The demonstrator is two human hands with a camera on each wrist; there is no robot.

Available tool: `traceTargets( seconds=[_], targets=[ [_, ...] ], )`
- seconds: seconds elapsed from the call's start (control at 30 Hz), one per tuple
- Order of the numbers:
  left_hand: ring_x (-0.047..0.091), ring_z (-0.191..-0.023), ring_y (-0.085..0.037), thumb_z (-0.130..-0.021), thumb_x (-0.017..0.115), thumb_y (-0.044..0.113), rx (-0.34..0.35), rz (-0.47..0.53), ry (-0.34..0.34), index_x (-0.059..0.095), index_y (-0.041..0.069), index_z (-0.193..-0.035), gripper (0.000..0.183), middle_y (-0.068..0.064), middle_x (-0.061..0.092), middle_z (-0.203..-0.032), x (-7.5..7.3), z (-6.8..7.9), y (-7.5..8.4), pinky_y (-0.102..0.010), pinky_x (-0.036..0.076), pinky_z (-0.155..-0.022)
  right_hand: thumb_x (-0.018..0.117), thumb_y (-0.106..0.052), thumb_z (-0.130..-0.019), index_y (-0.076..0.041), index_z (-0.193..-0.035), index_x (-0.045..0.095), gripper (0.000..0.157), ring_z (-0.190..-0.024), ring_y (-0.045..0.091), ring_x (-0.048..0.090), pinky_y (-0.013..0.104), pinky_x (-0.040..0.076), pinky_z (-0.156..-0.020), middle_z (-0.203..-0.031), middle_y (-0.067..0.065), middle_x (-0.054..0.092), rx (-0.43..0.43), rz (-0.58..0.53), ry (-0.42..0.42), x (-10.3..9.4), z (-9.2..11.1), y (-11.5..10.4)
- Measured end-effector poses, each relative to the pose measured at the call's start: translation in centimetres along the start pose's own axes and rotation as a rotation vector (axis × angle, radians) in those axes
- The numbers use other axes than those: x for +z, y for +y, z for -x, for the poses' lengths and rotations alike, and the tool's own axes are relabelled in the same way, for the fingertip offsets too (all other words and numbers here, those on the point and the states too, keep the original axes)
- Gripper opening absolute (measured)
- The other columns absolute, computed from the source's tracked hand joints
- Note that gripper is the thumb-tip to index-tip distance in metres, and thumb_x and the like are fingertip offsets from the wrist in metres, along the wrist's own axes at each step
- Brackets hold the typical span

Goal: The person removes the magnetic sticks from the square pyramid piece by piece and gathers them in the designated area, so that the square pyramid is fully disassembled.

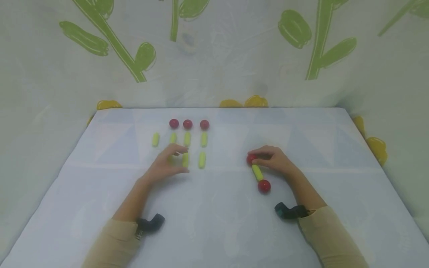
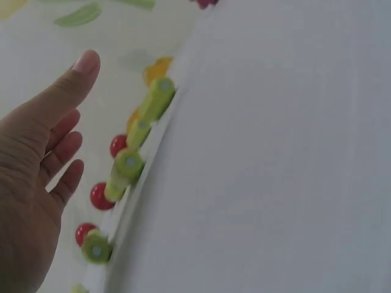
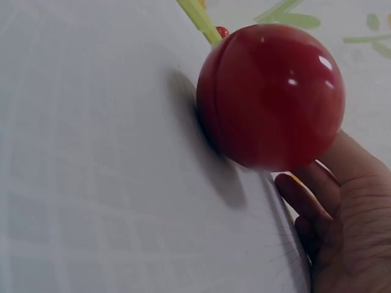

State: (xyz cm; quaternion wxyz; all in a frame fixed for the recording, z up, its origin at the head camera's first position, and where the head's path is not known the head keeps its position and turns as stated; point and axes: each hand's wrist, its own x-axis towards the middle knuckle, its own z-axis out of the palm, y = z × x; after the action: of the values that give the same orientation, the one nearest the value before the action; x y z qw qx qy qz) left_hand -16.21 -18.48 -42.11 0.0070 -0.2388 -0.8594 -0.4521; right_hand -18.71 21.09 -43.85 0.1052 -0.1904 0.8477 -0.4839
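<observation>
On the right of the white table, my right hand (image 1: 276,160) pinches a red ball (image 1: 250,159) between thumb and fingers. A yellow-green rod (image 1: 257,172) runs from it to a second red ball (image 1: 264,186) nearer me. That nearer ball (image 3: 272,97) looms large in the right wrist view and hides part of the hand. My left hand (image 1: 162,163) is spread over the loose rods, thumb and fingers apart. One rod (image 1: 186,160) shows between them, and another is mostly hidden behind the hand. In the left wrist view the hand (image 2: 30,159) grips nothing.
Three red balls (image 1: 187,124) stand in a row toward the table's far edge. Several loose yellow-green rods (image 1: 204,139) lie in rows just in front of them. Behind the table (image 1: 221,230) hangs a pale backdrop with green leaf drawings. A dark camera (image 1: 152,223) is worn on each wrist.
</observation>
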Motion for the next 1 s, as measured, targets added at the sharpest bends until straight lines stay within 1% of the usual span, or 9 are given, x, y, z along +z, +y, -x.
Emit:
traceTargets(
  seconds=[0.1,0.17,0.23,0.4,0.53,0.63,0.73,0.83,1.0],
  targets=[
    [0.048,-0.116,-0.019,-0.07,0.084,0.015,0.0,0.021,-0.024,0.058,0.009,-0.123,0.059,-0.003,0.057,-0.124,1.8,-0.5,1.3,-0.042,0.041,-0.1,0.073,-0.029,-0.083,-0.014,-0.114,0.069,0.035,-0.109,0.018,0.056,0.037,0.045,-0.093,-0.111,0.002,0.067,0.001,-0.002,0.002,0.0,0.0,0.0],
    [0.047,-0.119,-0.016,-0.071,0.083,0.017,0.003,0.01,-0.043,0.056,0.011,-0.126,0.061,0.0,0.056,-0.126,3.0,-0.8,2.3,-0.042,0.04,-0.102,0.074,-0.029,-0.082,-0.014,-0.113,0.069,0.035,-0.108,0.018,0.056,0.037,0.045,-0.093,-0.11,0.002,0.067,0.002,-0.005,0.005,0.1,0.0,0.1],
    [0.045,-0.121,-0.017,-0.073,0.082,0.018,0.045,-0.001,-0.062,0.053,0.01,-0.129,0.064,0.0,0.053,-0.129,4.1,-1.1,3.3,-0.043,0.04,-0.103,0.074,-0.029,-0.082,-0.014,-0.112,0.069,0.034,-0.108,0.018,0.056,0.037,0.045,-0.093,-0.11,0.001,0.067,0.007,-0.001,0.014,0.1,0.0,0.1],
    [0.044,-0.122,-0.015,-0.072,0.083,0.021,0.158,-0.013,-0.118,0.05,0.01,-0.132,0.069,0.001,0.051,-0.13,6.4,-1.6,5.3,-0.04,0.041,-0.102,0.074,-0.031,-0.081,-0.015,-0.112,0.069,0.035,-0.108,0.018,0.057,0.037,0.046,-0.093,-0.109,0.0,0.067,0.007,0.016,0.02,0.2,0.0,-0.1],
    [0.041,-0.122,-0.011,-0.074,0.082,0.024,0.223,-0.032,-0.178,0.05,0.013,-0.133,0.069,0.003,0.048,-0.129,8.2,-2.2,6.2,-0.033,0.042,-0.102,0.074,-0.033,-0.081,-0.016,-0.111,0.069,0.034,-0.107,0.017,0.057,0.04,0.047,-0.093,-0.107,-0.002,0.067,0.006,0.023,0.025,0.1,-0.1,-0.1],
    [0.041,-0.122,-0.012,-0.075,0.081,0.025,0.29,-0.053,-0.215,0.051,0.013,-0.132,0.066,0.001,0.048,-0.128,9.9,-2.7,6.8,-0.028,0.042,-0.101,0.074,-0.032,-0.082,-0.015,-0.111,0.068,0.034,-0.108,0.019,0.057,0.043,0.047,-0.094,-0.107,-0.001,0.067,-0.018,0.032,0.021,0.0,-0.1,-0.1],
    [0.043,-0.12,-0.013,-0.075,0.08,0.026,0.329,-0.065,-0.249,0.054,0.013,-0.129,0.062,-0.001,0.049,-0.126,11.7,-3.1,7.5,-0.024,0.042,-0.099,0.073,-0.032,-0.082,-0.014,-0.111,0.068,0.034,-0.108,0.019,0.057,0.044,0.046,-0.095,-0.107,0.0,0.067,-0.033,0.043,0.013,0.0,-0.1,0.0],
    [0.045,-0.115,-0.012,-0.075,0.081,0.026,0.312,-0.056,-0.273,0.057,0.013,-0.125,0.057,-0.001,0.052,-0.121,13.5,-3.6,8.3,-0.021,0.043,-0.095,0.073,-0.03,-0.082,-0.014,-0.11,0.068,0.033,-0.108,0.017,0.057,0.041,0.046,-0.096,-0.107,-0.001,0.067,-0.049,0.047,0.01,0.0,-0.2,0.1],
    [0.047,-0.103,-0.01,-0.074,0.081,0.025,0.217,0.006,-0.3,0.061,0.013,-0.12,0.051,0.001,0.053,-0.111,15.6,-4.0,9.4,-0.017,0.043,-0.086,0.074,-0.026,-0.082,-0.015,-0.109,0.068,0.03,-0.107,0.013,0.058,0.028,0.046,-0.093,-0.106,-0.002,0.067,-0.082,0.027,0.013,0.1,-0.1,0.3]
  ],
)
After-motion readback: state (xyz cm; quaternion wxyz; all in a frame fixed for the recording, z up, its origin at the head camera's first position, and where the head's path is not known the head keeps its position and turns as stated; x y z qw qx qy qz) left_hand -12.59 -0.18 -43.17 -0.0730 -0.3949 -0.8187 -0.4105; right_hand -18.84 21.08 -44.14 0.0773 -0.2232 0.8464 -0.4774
